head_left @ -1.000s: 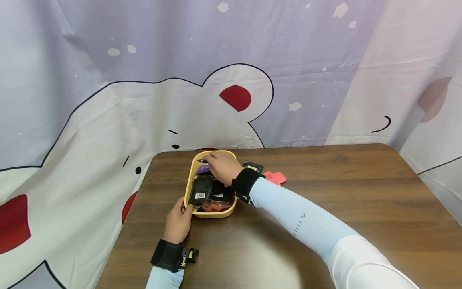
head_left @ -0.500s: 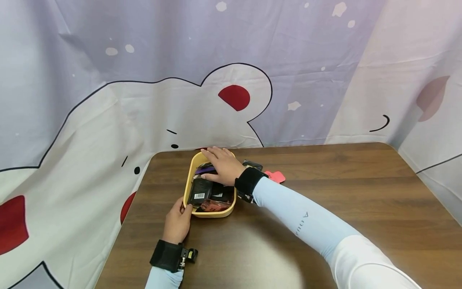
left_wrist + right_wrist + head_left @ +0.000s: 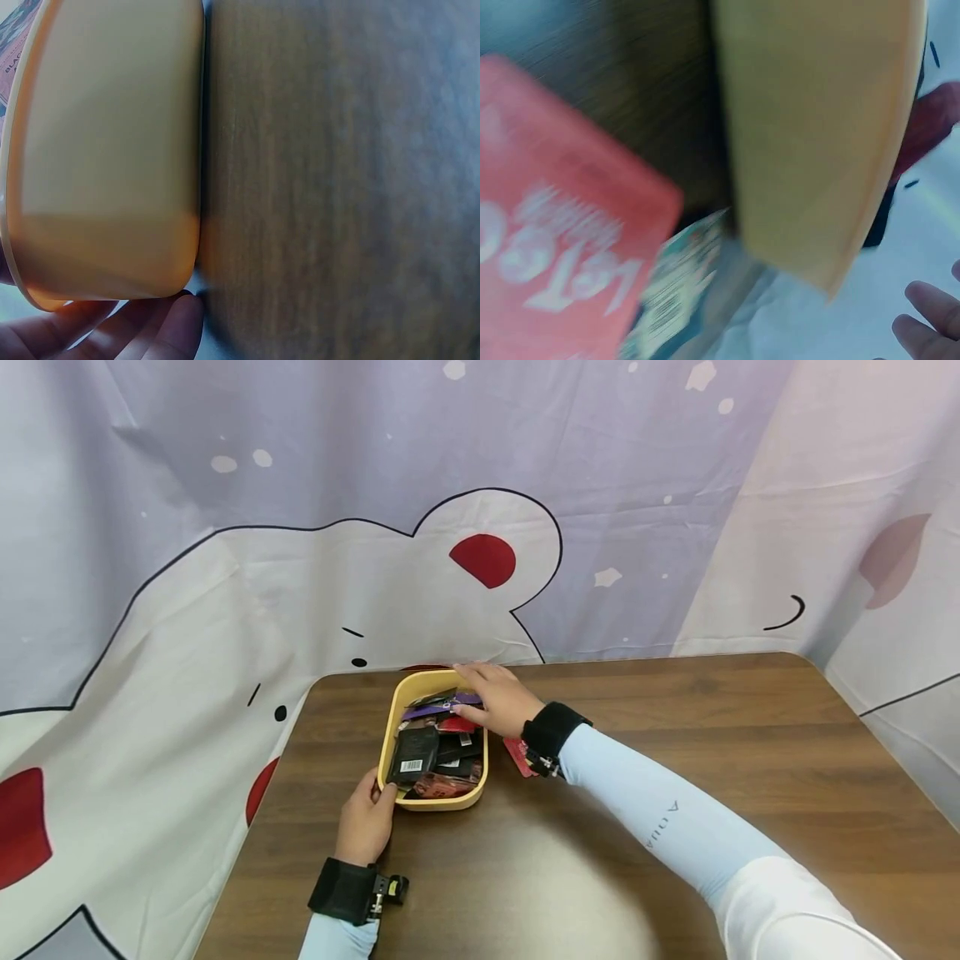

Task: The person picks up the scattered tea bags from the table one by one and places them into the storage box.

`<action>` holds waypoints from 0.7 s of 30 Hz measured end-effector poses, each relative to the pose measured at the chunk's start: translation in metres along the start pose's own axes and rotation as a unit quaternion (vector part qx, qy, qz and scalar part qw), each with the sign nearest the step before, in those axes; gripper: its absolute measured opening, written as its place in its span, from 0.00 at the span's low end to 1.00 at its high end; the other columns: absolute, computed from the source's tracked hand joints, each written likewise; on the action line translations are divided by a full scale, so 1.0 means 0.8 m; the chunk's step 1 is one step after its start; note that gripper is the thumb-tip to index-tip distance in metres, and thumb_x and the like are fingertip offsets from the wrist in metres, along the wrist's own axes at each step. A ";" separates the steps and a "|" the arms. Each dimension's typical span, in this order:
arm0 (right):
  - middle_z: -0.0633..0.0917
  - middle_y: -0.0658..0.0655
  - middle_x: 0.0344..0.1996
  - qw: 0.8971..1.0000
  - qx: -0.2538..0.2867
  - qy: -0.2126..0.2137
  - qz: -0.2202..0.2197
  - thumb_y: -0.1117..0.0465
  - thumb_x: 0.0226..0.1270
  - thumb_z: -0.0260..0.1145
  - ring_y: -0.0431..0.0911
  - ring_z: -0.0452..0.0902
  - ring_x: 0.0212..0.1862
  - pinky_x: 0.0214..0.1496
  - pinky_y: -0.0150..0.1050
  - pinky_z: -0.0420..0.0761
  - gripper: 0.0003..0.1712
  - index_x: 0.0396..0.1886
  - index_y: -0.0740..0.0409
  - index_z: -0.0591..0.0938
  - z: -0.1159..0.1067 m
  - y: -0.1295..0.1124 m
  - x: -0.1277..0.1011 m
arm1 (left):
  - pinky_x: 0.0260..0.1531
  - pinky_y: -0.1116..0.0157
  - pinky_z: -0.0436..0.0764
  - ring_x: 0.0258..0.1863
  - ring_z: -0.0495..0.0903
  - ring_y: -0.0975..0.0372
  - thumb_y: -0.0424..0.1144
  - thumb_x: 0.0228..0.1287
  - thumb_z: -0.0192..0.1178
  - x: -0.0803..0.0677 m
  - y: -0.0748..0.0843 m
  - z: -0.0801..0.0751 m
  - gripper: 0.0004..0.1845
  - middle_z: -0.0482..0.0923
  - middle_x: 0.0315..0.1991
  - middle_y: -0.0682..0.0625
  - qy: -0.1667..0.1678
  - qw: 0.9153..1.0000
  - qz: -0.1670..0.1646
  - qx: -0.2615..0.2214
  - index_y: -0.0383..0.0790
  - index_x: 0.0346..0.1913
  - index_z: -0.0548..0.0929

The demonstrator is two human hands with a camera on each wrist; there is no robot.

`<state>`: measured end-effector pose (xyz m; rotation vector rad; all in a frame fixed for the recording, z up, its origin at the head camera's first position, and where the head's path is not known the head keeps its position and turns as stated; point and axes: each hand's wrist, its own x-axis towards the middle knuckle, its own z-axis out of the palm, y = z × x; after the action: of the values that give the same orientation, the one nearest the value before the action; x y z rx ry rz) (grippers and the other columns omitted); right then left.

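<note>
The left hand [image 3: 365,821] lies low and close to the body, thumb raised and fingers curled in a hold; in the left wrist view its fingertips [image 3: 161,334] press together. A black band wraps that wrist. The right hand [image 3: 498,700] reaches farther forward, palm down, fingers straight and loosely spread. Its wrist also wears a black band, above a pale blue sleeve.

Brown wooden table [image 3: 675,777]; cartoon-print curtain [image 3: 300,527] behind.
</note>
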<state>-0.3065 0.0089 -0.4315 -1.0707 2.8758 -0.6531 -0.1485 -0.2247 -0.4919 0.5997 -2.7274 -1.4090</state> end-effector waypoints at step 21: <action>0.78 0.63 0.64 0.998 -0.049 -0.036 -0.023 0.51 0.63 0.70 0.58 0.74 0.66 0.71 0.57 0.70 0.36 0.68 0.60 0.76 0.005 0.080 -0.125 | 0.56 0.54 0.76 0.53 0.76 0.55 0.46 0.77 0.47 -0.002 0.002 -0.002 0.26 0.80 0.61 0.42 -0.004 1.000 -0.003 0.007 0.41 0.73 0.69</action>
<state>-0.2689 0.1136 -0.4732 -1.1490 2.8554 -0.4695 -0.1471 -0.2243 -0.4892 0.6050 -2.7466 -1.3962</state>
